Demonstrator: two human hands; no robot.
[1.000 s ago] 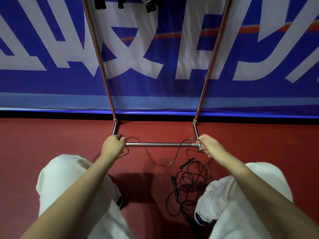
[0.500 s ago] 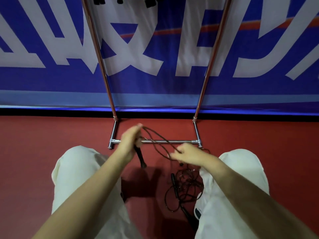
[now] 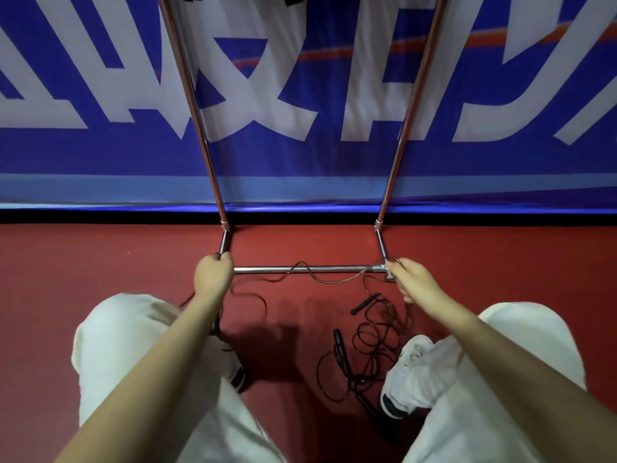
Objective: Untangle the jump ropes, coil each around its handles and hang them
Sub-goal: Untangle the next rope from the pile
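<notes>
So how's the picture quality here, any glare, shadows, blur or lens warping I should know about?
Head view: strong wide-angle warping, so the rack's uprights splay outward; a bright glint runs along the rack's floor bar; a soft dark shadow lies on the red floor between the legs; the tangled ropes read thin but sharp; left hand and right hand show little motion blur.

A blue banner (image 3: 334, 155) with large white characters hung behind a red floor (image 3: 83, 262); white trousers (image 3: 127, 345) and white sneakers (image 3: 410, 369) showed below.

rack (image 3: 197, 105) top cut off, left hand (image 3: 213, 279) hiding rope end and rack corner
</notes>
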